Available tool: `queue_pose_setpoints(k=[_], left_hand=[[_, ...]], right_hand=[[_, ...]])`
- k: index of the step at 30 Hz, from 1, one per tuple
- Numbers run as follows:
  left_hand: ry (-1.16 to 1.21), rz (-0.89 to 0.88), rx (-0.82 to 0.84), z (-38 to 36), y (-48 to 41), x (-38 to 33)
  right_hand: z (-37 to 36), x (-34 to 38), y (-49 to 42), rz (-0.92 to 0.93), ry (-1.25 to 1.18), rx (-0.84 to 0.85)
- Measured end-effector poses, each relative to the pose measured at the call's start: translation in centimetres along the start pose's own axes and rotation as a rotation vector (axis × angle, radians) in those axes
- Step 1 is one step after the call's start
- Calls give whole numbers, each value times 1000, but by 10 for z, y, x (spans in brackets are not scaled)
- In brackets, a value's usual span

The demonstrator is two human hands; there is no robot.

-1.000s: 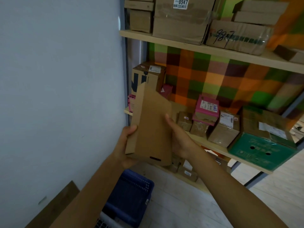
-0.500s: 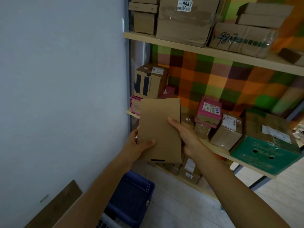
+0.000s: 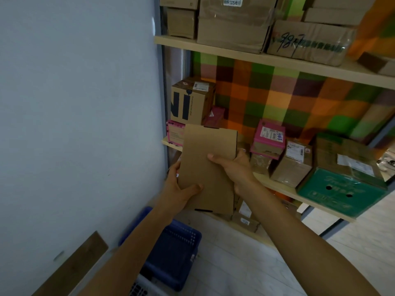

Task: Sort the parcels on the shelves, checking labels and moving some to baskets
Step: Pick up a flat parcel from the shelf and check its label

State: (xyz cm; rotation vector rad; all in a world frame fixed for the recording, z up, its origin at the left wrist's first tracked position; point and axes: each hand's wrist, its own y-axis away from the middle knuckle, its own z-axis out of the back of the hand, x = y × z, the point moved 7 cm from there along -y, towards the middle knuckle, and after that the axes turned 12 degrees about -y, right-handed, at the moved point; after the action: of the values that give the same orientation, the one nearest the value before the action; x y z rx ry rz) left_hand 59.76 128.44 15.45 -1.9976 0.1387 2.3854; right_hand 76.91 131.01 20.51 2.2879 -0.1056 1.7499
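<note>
Both hands grasp the flat brown parcel (image 3: 208, 167). My left hand (image 3: 178, 189) clamps the lower left corner, thumb on the near face; my right hand (image 3: 233, 167) grips the right edge. I hold it upright in front of the middle shelf (image 3: 277, 185), above the blue basket (image 3: 177, 251) on the floor.

Risk: the face toward me is blank, no label showing, so I could bin it wrong unless I flip it. Flipping with edge grips only could let it slip, or swing it into the small boxes (image 3: 259, 165) just behind.

Readable: the top-shelf box sticker (image 3: 233, 0) says "0947" and "5元". The neighbour box (image 3: 307, 42) has a scrawl, roughly "9847". The pink box label (image 3: 272, 133) is too small to read.
</note>
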Motion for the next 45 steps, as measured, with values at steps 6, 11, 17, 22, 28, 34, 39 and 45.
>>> queue_pose_setpoints(k=[6, 11, 17, 22, 28, 34, 39, 45], left_hand=[[-60, 10, -60, -3, 2, 5], [-71, 29, -109, 3, -2, -4], [50, 108, -78, 9, -3, -1], [274, 257, 81, 2, 1, 8], [319, 317, 214, -18, 4, 19], [390, 335, 259, -24, 6, 27], [191, 217, 117, -19, 1, 11], [39, -23, 232, -16, 8, -23]], right_hand=[[-5, -1, 2, 74, 4, -13], [-3, -2, 2, 48, -5, -33], [-7, -3, 6, -67, -16, 57], [-8, 4, 8, -70, -234, 229], [-25, 3, 13, -156, -231, 437], [-30, 0, 11, -171, -241, 403], [-32, 0, 8, -209, -231, 294], [-32, -8, -11, -111, -158, 145]])
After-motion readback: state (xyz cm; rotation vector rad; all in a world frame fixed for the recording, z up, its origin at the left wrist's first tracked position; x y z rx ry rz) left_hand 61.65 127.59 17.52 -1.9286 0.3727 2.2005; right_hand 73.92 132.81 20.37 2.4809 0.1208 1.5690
